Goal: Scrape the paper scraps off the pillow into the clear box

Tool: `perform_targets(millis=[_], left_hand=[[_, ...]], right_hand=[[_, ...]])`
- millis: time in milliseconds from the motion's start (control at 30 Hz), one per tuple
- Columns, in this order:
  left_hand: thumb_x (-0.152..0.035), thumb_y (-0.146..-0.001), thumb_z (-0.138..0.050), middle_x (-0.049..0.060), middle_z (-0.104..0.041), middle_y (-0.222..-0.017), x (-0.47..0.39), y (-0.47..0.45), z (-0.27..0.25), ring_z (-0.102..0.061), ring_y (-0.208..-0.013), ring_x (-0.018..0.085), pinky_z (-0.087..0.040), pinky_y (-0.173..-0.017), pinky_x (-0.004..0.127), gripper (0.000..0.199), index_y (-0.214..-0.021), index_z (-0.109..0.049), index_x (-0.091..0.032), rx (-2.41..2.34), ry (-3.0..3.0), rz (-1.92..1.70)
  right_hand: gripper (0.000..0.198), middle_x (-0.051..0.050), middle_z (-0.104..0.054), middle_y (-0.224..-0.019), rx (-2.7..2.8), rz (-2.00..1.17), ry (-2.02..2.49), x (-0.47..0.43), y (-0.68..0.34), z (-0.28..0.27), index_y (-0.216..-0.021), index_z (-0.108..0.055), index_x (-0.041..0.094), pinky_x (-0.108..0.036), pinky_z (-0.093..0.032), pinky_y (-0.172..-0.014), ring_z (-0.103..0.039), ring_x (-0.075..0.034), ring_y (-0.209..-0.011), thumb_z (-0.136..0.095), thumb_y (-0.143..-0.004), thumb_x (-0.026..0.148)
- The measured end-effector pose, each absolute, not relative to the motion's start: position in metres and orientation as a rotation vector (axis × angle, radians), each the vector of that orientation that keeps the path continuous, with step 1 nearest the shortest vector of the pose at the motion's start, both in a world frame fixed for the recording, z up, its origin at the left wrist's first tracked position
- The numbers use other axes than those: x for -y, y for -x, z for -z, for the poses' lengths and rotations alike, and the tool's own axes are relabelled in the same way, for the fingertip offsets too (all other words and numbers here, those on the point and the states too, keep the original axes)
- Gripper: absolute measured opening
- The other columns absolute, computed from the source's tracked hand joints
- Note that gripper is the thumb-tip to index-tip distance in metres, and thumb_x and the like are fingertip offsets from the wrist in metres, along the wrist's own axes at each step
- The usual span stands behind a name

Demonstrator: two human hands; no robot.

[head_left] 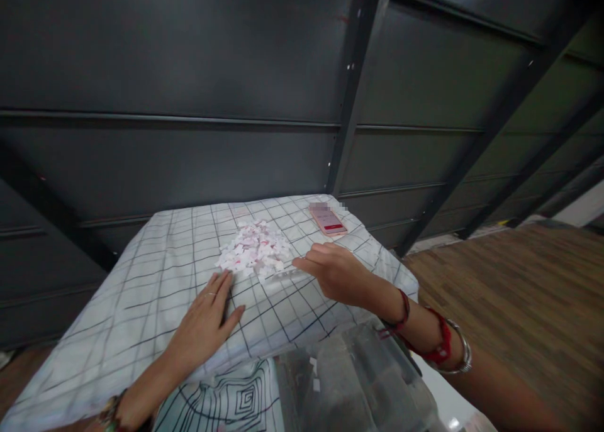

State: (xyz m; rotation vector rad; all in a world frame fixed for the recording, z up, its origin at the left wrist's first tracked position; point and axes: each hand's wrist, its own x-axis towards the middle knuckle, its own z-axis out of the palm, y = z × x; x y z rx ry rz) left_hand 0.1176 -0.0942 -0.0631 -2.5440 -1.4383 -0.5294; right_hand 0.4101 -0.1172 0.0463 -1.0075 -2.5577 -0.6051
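Red bracelet, silver bangle, thin ring

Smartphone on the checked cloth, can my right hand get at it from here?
Probably yes: the smartphone lies just beyond the right hand, with nothing visible between them. The hand seems to hold a clear strip, though, which might need setting down first.

From here I see small paper scraps, white with pink marks, loosely heaped into a low, uneven mound with ragged edges on the checked cloth. Along the mound's near side, a see-through strip runs slantwise, its outline faint.
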Motion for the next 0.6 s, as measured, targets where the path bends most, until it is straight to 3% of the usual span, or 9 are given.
perform_targets(millis=[267,433,600], left_hand=[[-0.056,-0.09,-0.031,0.017,-0.042,-0.144,0.094,-0.117,0.063,-0.034,-0.135,0.03,-0.038,-0.106,0.047,0.069,-0.139,-0.035,-0.008,1.421,2.548,0.563],[-0.059,-0.088,-0.033,0.017,-0.038,-0.147,0.1,-0.108,0.063,-0.033,-0.136,0.031,-0.038,-0.106,0.046,0.073,-0.141,-0.034,-0.008,1.435,2.553,0.511],[-0.064,-0.085,-0.036,0.015,-0.037,-0.147,0.112,-0.078,0.068,-0.034,-0.135,0.03,-0.036,-0.108,0.044,0.079,-0.142,-0.033,-0.01,1.492,2.538,0.466]], right_hand=[[0.035,-0.001,-0.051,-0.066,2.501,0.636,0.965,0.134,-0.41,-0.044,-0.101,-0.059,0.015,-0.029,-0.027,-0.059,-0.037,-0.015,-0.064,-0.039,-0.077,0.0],[0.027,-0.002,-0.056,-0.071,2.458,0.594,0.884,0.152,-0.396,-0.043,-0.1,-0.058,0.012,-0.029,-0.034,-0.062,-0.044,-0.015,-0.07,-0.042,-0.08,0.002],[0.033,-0.004,-0.06,-0.074,2.396,0.699,1.052,0.159,-0.386,-0.042,-0.103,-0.057,0.01,-0.029,-0.039,-0.063,-0.048,-0.015,-0.071,-0.039,-0.078,-0.001]])
